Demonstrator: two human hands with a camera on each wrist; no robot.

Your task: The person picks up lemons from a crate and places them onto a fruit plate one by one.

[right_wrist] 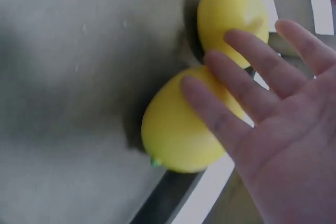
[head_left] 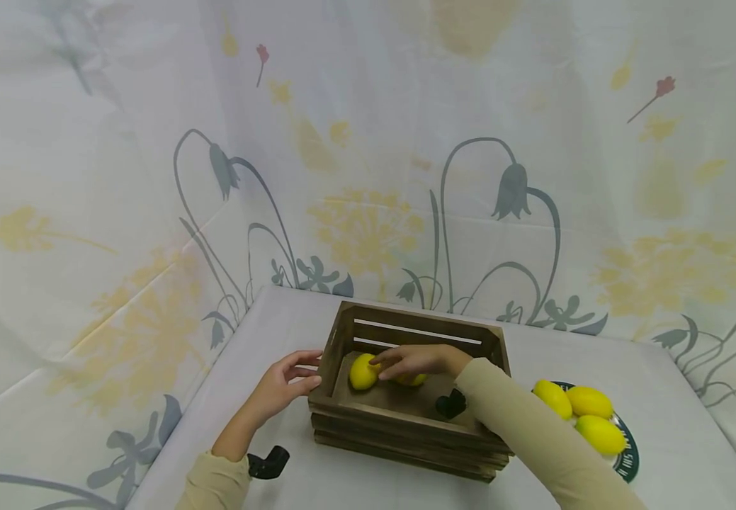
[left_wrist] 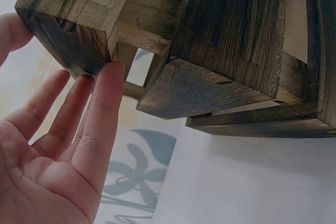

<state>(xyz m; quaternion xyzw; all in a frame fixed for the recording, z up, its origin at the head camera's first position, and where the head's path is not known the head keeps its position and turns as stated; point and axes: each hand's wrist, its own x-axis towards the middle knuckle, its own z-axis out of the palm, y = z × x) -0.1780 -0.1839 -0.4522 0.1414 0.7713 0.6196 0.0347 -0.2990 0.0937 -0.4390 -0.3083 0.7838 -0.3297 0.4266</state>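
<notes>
A brown slatted wooden crate point(head_left: 406, 432) stands on the white table. At its left end, my left hand point(head_left: 281, 386) has its fingers extended, fingertips at the slats; the left wrist view shows the fingers point(left_wrist: 102, 114) nearly straight by a slat's edge. Over the inside of the crate reaches my right hand point(head_left: 415, 360), palm down. Below it lie two yellow lemons, one lemon point(head_left: 363, 372) to the left and another lemon point(head_left: 412, 380) partly covered by the hand. In the right wrist view, the spread fingers point(right_wrist: 215, 114) overlap the nearer lemon point(right_wrist: 178, 129), not curled round it.
To the right of the crate, a round plate point(head_left: 629, 460) with a dark patterned rim bears three lemons point(head_left: 589, 402), partly behind the right sleeve. A floral-printed curtain point(head_left: 368, 142) hangs behind and to the left of the table point(head_left: 291, 312). Dark wrist cameras point(head_left: 268, 462) sit on both wrists.
</notes>
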